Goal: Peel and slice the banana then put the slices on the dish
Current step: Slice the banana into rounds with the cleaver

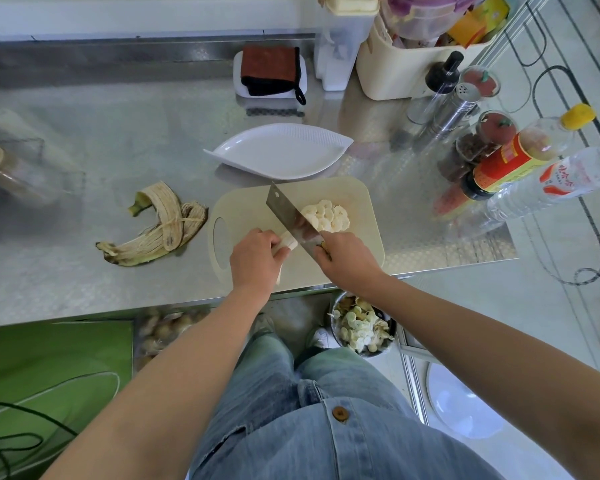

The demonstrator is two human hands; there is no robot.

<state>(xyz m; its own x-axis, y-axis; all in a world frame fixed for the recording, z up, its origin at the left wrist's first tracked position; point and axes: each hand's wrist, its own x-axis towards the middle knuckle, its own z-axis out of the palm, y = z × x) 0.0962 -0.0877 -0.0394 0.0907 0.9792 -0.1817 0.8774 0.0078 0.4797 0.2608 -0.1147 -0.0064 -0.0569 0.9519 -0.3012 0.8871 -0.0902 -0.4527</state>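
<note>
On the cream cutting board (357,199) my left hand (253,261) grips the peeled banana (288,242), whose cut end pokes out toward the blade. My right hand (347,261) holds the cleaver (288,213) by its handle, the blade standing against the banana's end. A pile of several banana slices (328,216) lies on the board just right of the blade. The white leaf-shaped dish (281,152) sits behind the board with nothing on it. The empty banana peel (160,226) lies on the steel counter to the left.
Bottles, spice jars and shakers (492,143) crowd the counter's right side, with a cream bin (406,64) and a sponge on a tray (271,72) at the back. A jar (0,168) lies far left. Below the counter edge stands a bowl of scraps (361,329).
</note>
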